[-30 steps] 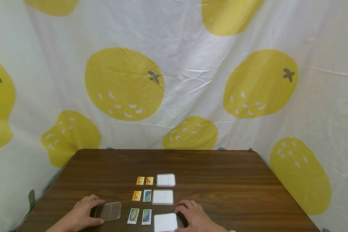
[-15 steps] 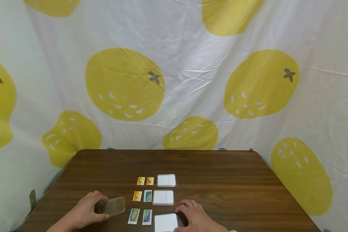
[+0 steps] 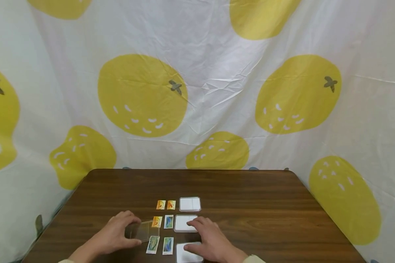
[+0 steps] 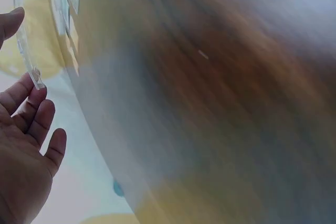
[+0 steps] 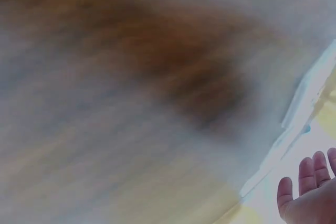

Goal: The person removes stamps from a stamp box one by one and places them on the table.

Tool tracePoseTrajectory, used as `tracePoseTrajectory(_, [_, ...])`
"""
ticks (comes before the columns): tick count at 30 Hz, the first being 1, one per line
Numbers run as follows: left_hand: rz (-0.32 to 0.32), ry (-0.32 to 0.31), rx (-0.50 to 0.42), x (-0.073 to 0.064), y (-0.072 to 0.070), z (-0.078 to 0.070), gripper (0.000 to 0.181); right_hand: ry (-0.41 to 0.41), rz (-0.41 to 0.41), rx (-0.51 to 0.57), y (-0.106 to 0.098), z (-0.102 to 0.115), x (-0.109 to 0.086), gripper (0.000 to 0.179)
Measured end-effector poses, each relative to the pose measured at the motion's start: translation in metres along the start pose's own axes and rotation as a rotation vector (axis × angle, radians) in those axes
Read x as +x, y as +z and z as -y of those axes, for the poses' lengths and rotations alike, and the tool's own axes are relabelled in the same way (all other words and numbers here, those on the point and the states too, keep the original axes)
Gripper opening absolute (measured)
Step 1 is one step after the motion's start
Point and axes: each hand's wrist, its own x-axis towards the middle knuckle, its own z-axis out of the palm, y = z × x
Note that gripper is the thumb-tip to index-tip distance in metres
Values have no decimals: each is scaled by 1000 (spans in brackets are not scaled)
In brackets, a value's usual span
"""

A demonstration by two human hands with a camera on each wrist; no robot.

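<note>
My left hand (image 3: 116,233) pinches a clear plastic cover (image 3: 144,232) by opposite edges, thumb on one side and fingers on the other. In the left wrist view the cover (image 4: 25,51) is seen edge-on, raised off the table. In the head view it overlaps a green stamp (image 3: 153,245) and an orange stamp (image 3: 157,221). My right hand (image 3: 214,239) is spread over the white-backed case (image 3: 188,255) nearest me, its fingertips over the edge of the middle case (image 3: 181,224). The right wrist view shows its fingers extended, holding nothing.
A blue stamp (image 3: 168,221) and a blue-green stamp (image 3: 168,246) lie left of the cases. Farther back are two orange stamps (image 3: 171,205) beside a third case (image 3: 190,204). The brown table (image 3: 250,197) meets a lemon-patterned curtain (image 3: 217,109).
My left hand has lifted the clear cover and brought it right, toward the stamps. My right hand has moved from beside the near case to a spread position over it.
</note>
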Motion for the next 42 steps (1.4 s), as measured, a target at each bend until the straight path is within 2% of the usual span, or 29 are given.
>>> tracePoseTrajectory(6, [43,18,-28,15,7,-17,52,55,36,48,-3,8,10,66])
tracePoseTrajectory(10, [62,33,-23,24,13,-28,52,53,35,51,-3,10,13,67])
tracePoseTrajectory(13, [55,67,-21,29,18,-37,51,54,45,59,-2,11,13,69])
tracePoseTrajectory(16, [21,129,4,34,24,-45,51,49,52,61,-2,11,14,70])
tracePoseTrajectory(20, [-10,187,27,38,31,-54,51,15,55,86,-5,9,12,67])
tracePoseTrajectory(23, [-2,186,33,41,36,-58,49,6,79,144,-8,5,9,63])
tracePoseTrajectory(27, [40,159,28,44,41,-65,49,9,119,188,-13,1,5,62])
tracePoseTrajectory(32, [57,147,31,46,45,-73,51,-9,131,163,-14,-4,2,59])
tracePoseTrajectory(38, [30,177,52,45,52,-76,50,-32,106,129,-12,-9,-3,54])
tracePoseTrajectory(42, [72,170,34,44,56,-77,49,-8,121,126,-12,-12,-7,54])
